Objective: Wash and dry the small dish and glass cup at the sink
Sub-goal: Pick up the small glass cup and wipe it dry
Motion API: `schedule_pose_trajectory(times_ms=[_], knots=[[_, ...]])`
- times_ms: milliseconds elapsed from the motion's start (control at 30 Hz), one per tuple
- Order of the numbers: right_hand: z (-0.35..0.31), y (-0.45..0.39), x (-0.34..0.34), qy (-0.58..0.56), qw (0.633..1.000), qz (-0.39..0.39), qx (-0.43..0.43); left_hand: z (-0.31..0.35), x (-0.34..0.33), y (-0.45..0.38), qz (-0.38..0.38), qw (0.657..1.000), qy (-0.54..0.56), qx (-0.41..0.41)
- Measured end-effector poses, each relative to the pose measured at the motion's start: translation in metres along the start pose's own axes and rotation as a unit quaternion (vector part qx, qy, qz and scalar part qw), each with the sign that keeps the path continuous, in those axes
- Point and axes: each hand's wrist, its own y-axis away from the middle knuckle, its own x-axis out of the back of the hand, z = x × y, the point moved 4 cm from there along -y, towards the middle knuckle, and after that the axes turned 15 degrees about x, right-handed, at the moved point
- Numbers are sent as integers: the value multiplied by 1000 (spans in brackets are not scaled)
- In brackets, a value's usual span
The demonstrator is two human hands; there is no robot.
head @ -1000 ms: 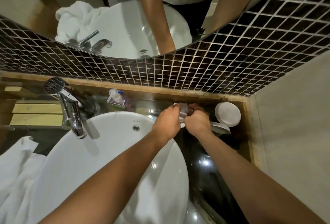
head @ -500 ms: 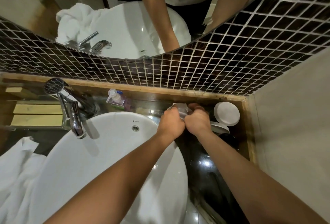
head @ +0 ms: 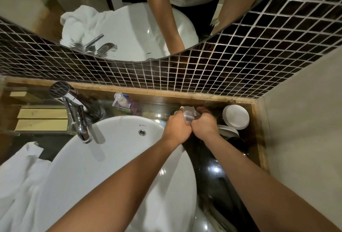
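My left hand (head: 176, 128) and my right hand (head: 205, 125) are pressed together over the dark counter just right of the white sink basin (head: 114, 167). Between them they grip a small clear glass cup (head: 188, 114) with something white behind it, mostly hidden by my fingers. A small white round dish (head: 236, 116) stands at the back right corner of the counter. A second white rim (head: 228, 131) shows just below it, partly behind my right wrist.
A chrome tap (head: 77, 118) stands at the basin's left rear. A soap pump bottle (head: 123, 103) sits behind the basin. A white towel (head: 20, 180) lies at the left. Black mosaic wall tiles and a mirror rise behind; a beige wall closes the right side.
Both hands stay at the same spot on the cup. My left hand has shifted slightly toward the right hand, so the two fists now touch.
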Motion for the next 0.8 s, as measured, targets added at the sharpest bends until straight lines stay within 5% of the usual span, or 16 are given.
schedule_pose_trajectory(times_ms=[433, 800], knots=[[3, 2, 3, -16, 999, 36, -5, -9, -1, 1, 58, 998, -21, -11], [6, 5, 4, 15, 999, 50, 5, -11, -2, -4, 16, 1000, -24, 4]])
